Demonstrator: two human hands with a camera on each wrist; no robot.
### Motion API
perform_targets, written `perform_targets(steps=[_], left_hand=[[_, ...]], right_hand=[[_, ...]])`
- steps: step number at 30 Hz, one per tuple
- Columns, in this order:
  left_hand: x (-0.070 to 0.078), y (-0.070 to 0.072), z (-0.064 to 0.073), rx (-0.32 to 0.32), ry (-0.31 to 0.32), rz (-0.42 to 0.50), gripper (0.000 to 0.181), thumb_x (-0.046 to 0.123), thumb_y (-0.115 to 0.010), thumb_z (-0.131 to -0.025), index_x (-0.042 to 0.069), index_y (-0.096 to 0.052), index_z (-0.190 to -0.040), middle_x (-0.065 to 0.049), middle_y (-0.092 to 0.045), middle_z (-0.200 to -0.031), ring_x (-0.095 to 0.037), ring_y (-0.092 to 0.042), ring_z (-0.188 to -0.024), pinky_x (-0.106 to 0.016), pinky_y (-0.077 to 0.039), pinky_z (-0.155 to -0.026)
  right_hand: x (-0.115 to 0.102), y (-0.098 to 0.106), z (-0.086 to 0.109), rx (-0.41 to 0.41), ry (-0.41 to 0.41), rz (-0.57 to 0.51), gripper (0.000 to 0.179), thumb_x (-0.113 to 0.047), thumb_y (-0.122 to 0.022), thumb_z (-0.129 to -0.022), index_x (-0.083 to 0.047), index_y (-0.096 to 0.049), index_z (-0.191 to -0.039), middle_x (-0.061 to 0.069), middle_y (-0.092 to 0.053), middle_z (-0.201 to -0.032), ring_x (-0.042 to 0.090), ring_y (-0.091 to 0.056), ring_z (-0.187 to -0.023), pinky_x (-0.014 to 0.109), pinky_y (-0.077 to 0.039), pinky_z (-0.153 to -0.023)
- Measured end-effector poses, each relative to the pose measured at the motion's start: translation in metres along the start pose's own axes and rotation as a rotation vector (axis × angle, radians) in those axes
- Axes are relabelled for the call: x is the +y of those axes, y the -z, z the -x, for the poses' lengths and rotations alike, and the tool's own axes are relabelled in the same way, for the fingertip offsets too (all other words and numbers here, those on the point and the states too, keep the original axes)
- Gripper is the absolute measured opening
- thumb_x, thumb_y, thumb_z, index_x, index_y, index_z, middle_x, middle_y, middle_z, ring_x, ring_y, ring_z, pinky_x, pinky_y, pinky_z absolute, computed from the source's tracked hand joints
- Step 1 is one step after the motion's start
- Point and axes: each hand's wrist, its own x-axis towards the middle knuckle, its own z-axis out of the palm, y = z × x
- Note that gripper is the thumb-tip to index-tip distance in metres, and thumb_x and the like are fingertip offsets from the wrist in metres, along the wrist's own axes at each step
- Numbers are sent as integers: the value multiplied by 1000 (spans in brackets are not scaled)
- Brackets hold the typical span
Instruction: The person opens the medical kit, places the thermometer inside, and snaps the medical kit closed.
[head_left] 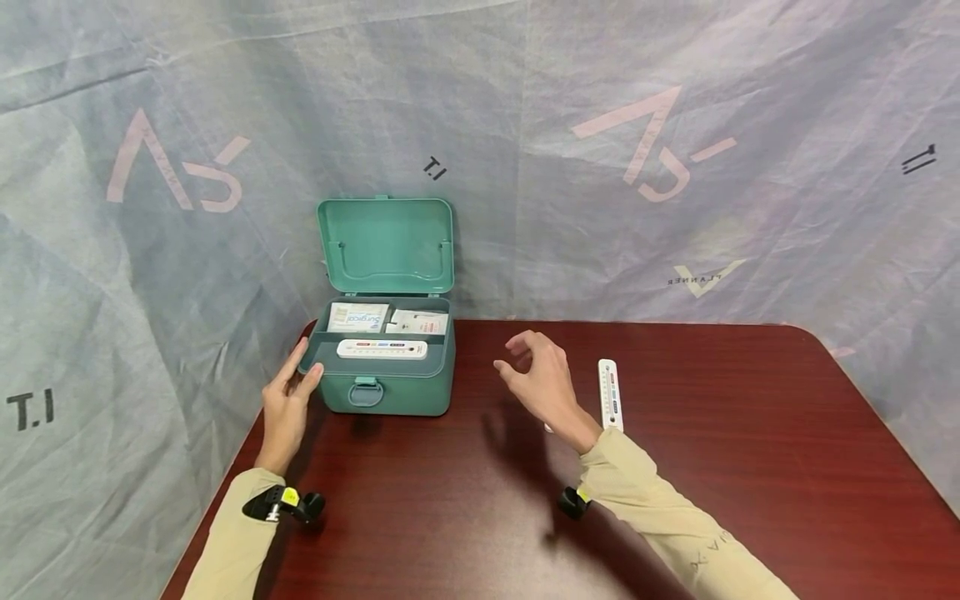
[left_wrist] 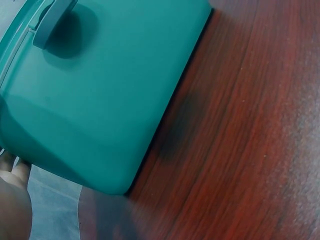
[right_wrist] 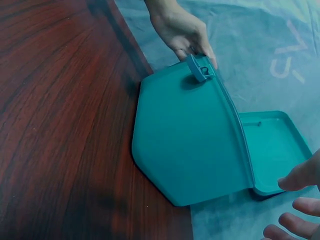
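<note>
A green first-aid box (head_left: 397, 393) stands on the table with its lid (head_left: 386, 243) raised. My left hand (head_left: 287, 412) touches its left front corner, fingers along the side and thumb at the front rim. In the right wrist view the left hand (right_wrist: 182, 30) appears behind the box's latch. Inside lie a white thermometer (head_left: 382, 349) in the front, a surgical packet (head_left: 358, 317) and another white packet (head_left: 417, 322) behind. My right hand (head_left: 543, 379) hovers right of the box, fingers loosely bent, holding nothing. Another white thermometer (head_left: 611, 393) lies beside the right wrist.
The dark red wooden table (head_left: 720, 467) reaches to a grey cloth backdrop (head_left: 495, 167) behind and at the sides. A small white edge (head_left: 548, 428) peeks out under the right wrist; the rest of it is hidden.
</note>
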Motion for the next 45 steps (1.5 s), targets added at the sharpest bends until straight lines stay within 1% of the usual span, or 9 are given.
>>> perform_targets(steps=[4,7,10,19,24,29,36,41,45], left_hand=[[-1,0,-1,-3,1,18,53,16,-62,-93,7,-43,-142,-8,-38,-148,-16,-29,-138,-19,-32,-104],[-1,0,-1,-3,8,16,53,16,-62,-93,9,-43,-142,-7,-38,-148,-15,-29,-138,-19,-32,-104],[-1,0,-1,-2,8,10,53,16,-62,-93,9,-43,-142,-10,-37,-148,-15,-29,-138,-17,-32,-104],[-3,0,-1,0,0,24,53,15,-62,-93,8,-44,-142,-10,-37,-148,-15,-29,-138,-18,-32,-104],[-3,0,-1,2,0,30,52,15,-62,-93,8,-44,-142,-12,-37,-148,-15,-30,-137,-17,-33,-102],[-2,0,-1,2,-2,25,53,15,-62,-93,8,-44,-142,-11,-37,-148,-15,-28,-138,-16,-31,-103],[-2,0,-1,-2,-7,28,53,16,-62,-93,10,-44,-142,-10,-37,-148,-16,-30,-137,-14,-34,-100],[-2,0,0,2,-8,25,52,16,-62,-93,10,-44,-142,-10,-38,-148,-16,-30,-137,-14,-33,-101],[-1,0,0,4,-10,26,52,15,-62,-93,8,-44,-142,-11,-38,-148,-16,-29,-138,-15,-31,-103]], right_hand=[[4,0,3,13,-13,-4,20,-15,-77,-76,-9,-65,-91,4,-63,-83,23,-60,-75,33,-46,-69],[6,-1,4,23,-20,0,20,-15,-77,-76,-9,-65,-91,4,-63,-83,23,-60,-75,33,-46,-69],[9,-2,6,23,-31,3,21,-15,-77,-76,-9,-66,-91,4,-63,-84,23,-60,-75,33,-46,-68],[13,-2,11,20,-91,19,22,-17,-78,-76,-10,-66,-92,4,-64,-86,23,-60,-77,33,-46,-69],[16,-2,15,33,-102,19,22,-16,-78,-75,-10,-66,-92,3,-63,-84,23,-60,-77,33,-46,-69],[20,-2,18,41,-118,11,21,-15,-79,-75,-10,-66,-91,3,-63,-85,25,-61,-77,32,-47,-67],[26,-3,24,47,-136,17,22,-15,-79,-74,-9,-66,-90,6,-64,-87,27,-61,-80,32,-46,-66],[29,-3,27,46,-151,21,23,-15,-80,-73,-10,-66,-91,5,-63,-88,26,-61,-80,33,-46,-66],[33,-4,30,56,-161,40,23,-16,-80,-72,-11,-65,-90,3,-63,-88,21,-60,-78,32,-47,-65]])
